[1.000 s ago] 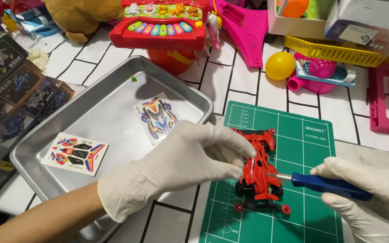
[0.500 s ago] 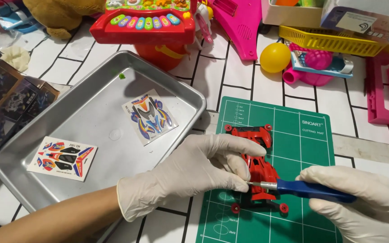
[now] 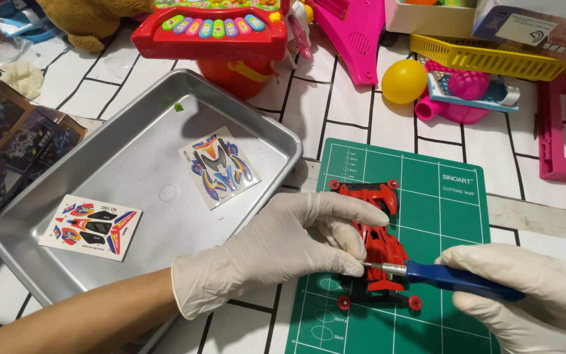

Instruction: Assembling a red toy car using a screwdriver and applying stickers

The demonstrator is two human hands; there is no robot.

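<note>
Gloved left hand (image 3: pixel 276 252) steadying a small red plastic toy race car (image 3: pixel 378 246) on a green cutting mat (image 3: pixel 440 203). Gloved right hand (image 3: pixel 538 295) holding a blue-handled screwdriver (image 3: pixel 453 278), tip against the car's side. Beside the mat, a shiny metal baking tray (image 3: pixel 119 164) with two sticker sheets (image 3: pixel 221 167).

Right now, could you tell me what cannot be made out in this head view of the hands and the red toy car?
- Screwdriver tip: hidden where it meets the left hand fingers and the red toy car.
- Car's left side: covered by the left hand.
- Right hand: cut off by the frame's lower right edge.
- Sticker sheets in the metal tray: details too small.
</note>
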